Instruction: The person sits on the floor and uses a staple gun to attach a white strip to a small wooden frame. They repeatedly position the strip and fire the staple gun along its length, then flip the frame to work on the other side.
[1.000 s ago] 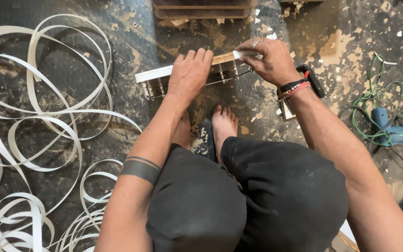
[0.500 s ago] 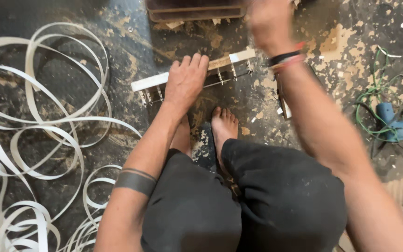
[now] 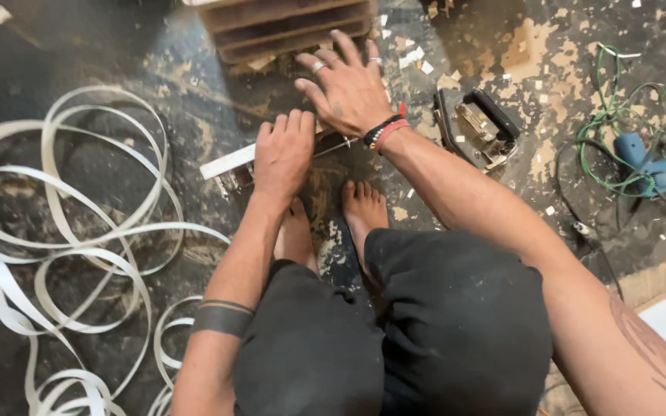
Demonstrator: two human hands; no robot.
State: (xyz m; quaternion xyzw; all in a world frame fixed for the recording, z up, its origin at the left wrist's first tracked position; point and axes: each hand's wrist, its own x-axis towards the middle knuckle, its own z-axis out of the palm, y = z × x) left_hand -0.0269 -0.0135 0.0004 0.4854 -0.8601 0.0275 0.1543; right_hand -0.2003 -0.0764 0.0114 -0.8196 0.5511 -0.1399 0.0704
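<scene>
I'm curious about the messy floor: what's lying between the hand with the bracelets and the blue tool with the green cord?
In the head view, a black hand tool lies on the floor between the right hand and the blue tool.

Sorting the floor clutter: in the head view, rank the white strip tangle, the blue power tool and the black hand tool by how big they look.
1. White strip tangle, by far the largest, filling the left side.
2 and 3. Black hand tool and blue power tool look about alike; the blue one is partly under green cord, so I will not rank them.
</scene>
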